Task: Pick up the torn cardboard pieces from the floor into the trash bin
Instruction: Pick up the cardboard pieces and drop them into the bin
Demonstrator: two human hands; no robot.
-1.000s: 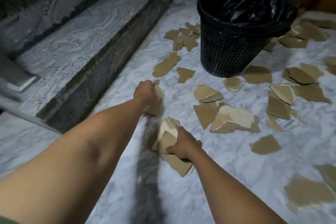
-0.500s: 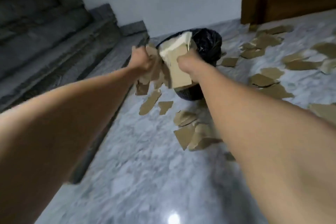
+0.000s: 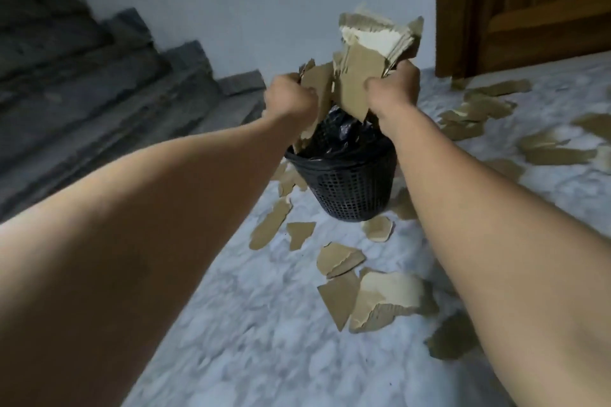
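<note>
Left hand and right hand outstretched, each gripping cardboard pieces, above trash bin

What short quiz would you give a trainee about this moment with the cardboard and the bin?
1. True or false: the left hand and the right hand both grip torn cardboard above the trash bin.
2. What lines the bin? A. a black bag; B. a white bag; C. nothing.
3. Fill the gap: many loose pieces lie on the marble ____.
Key: 1 true; 2 A; 3 floor.
</note>
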